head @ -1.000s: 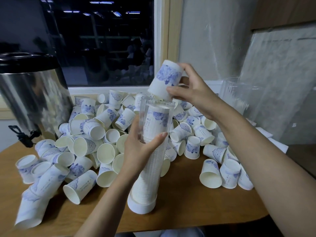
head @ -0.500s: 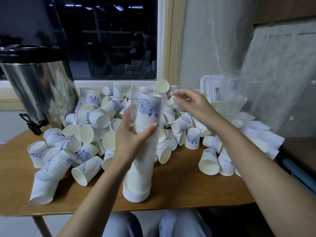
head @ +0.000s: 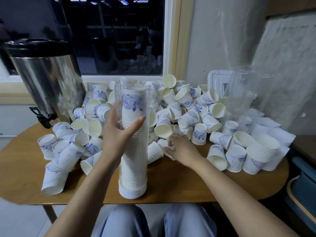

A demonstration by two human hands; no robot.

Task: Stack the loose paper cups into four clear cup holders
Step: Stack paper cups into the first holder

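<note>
A tall clear cup holder with a white base stands upright near the table's front edge, filled almost to its top with stacked white paper cups with blue print. My left hand is wrapped around the holder's upper half. My right hand lies low on the table just right of the holder, its fingers closing on a loose paper cup lying on its side. A big heap of loose paper cups covers the table behind and to both sides.
A steel drinks urn with a black tap stands at the back left. More clear cup holders and white lids lean by the wall at the back right. A nested cup stack lies at the right. The wooden table has bare surface in front.
My right hand dropped the raised cup into the holder, then swung down to the table and reached a loose cup beside the holder. My left hand kept its hold.
</note>
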